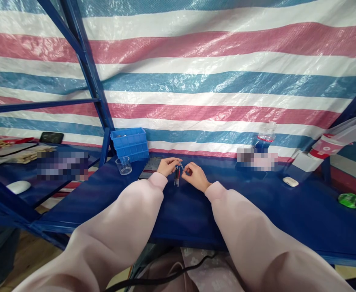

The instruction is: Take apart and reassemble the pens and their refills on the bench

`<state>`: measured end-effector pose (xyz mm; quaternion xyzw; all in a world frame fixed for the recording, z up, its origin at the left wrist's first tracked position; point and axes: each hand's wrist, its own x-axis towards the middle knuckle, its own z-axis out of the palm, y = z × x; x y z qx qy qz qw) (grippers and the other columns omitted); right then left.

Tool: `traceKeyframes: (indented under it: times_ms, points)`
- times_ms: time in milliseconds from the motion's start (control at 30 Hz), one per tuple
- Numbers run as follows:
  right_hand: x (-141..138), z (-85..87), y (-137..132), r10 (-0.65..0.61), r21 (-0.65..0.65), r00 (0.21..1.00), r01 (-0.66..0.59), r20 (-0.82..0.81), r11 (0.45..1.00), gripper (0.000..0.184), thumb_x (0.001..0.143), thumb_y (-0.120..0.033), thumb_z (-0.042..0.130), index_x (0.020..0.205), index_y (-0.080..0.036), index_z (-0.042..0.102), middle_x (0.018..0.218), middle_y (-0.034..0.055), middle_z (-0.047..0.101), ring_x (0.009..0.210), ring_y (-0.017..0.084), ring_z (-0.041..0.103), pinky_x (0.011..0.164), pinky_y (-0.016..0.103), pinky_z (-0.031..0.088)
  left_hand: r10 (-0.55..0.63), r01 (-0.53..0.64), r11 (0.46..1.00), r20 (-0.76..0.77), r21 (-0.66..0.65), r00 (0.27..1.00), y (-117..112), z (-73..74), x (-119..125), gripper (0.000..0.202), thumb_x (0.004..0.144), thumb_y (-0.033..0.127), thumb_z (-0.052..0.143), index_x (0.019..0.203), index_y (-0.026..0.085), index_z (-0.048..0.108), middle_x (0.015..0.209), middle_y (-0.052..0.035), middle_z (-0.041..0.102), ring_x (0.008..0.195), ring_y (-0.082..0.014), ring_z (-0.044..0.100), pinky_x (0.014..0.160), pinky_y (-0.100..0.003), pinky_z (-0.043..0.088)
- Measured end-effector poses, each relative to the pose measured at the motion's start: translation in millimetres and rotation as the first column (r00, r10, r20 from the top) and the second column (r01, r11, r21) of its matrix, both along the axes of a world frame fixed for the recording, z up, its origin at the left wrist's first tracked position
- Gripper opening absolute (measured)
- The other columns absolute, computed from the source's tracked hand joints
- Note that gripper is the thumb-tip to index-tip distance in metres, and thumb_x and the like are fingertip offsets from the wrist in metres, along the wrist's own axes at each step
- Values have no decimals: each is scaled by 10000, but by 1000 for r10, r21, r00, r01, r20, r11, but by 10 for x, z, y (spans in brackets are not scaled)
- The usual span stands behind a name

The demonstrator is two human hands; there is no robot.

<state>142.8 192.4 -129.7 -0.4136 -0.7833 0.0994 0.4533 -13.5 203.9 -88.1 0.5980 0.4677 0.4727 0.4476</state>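
Note:
My left hand (168, 166) is closed around a slim pen part (180, 164) that sticks out toward the right. My right hand (195, 175) is pinched just beside that tip, fingers curled, holding something too small to make out. Between the two hands a few thin pen refills (176, 176) lie on the blue table (257, 202). Both arms wear pale pink sleeves.
A blue plastic bin (129, 144) and a clear cup (123, 165) stand left of the hands, with a dark tablet (150, 167) behind. To the right are a water bottle (264, 140), a white earbud case (290, 181), a green tape (348, 199). Striped tarp backs the table.

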Motion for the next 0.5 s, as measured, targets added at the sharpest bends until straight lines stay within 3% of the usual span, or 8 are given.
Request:
traceKeyframes:
  times_ms: [100, 200, 367, 433, 500]
  points:
    - [-1, -2, -13, -19, -16, 1000, 19, 5, 1000, 99, 703, -261, 528, 656, -198, 467, 678, -33, 456, 587, 97, 455, 601, 215, 385, -29, 29, 1000, -2, 5, 1000, -29, 10, 18, 301, 631, 302, 617, 851, 108, 680, 387, 60, 420, 356, -37, 306, 354, -172, 193]
    - [-6, 6, -43, -24, -46, 1000, 24, 2, 999, 111, 708, -283, 524, 654, -200, 475, 679, -32, 473, 589, 98, 466, 595, 212, 383, 10, -10, 999, 2, 37, 1000, -17, 5, 25, 305, 607, 352, 656, 781, 103, 683, 445, 33, 496, 369, -36, 331, 360, -181, 217]
    - [-23, 43, -80, -80, -73, 997, 80, 9, 994, 106, 688, -286, 535, 636, -198, 506, 670, -27, 518, 615, 108, 484, 635, 224, 379, 243, -238, 959, -14, 155, 970, 132, -3, -123, 401, 652, 478, 603, 783, 109, 690, 570, -16, 600, 415, -57, 408, 401, -193, 294]
    - [-16, 48, -59, -170, -73, 985, 168, -29, 983, 126, 681, -297, 541, 607, -197, 519, 643, -26, 538, 670, 129, 505, 721, 256, 374, 371, -341, 916, -120, 212, 921, 188, 9, -225, 410, 688, 496, 560, 776, 119, 696, 628, -38, 634, 498, -95, 496, 459, -204, 353]
    - [15, 31, -4, -301, -133, 946, 285, -120, 949, 156, 679, -331, 542, 595, -200, 536, 626, -25, 559, 713, 152, 523, 778, 291, 361, 431, -372, 901, -358, 226, 828, 210, 29, -305, 365, 696, 482, 558, 738, 148, 701, 689, -54, 661, 628, -147, 571, 549, -224, 402]
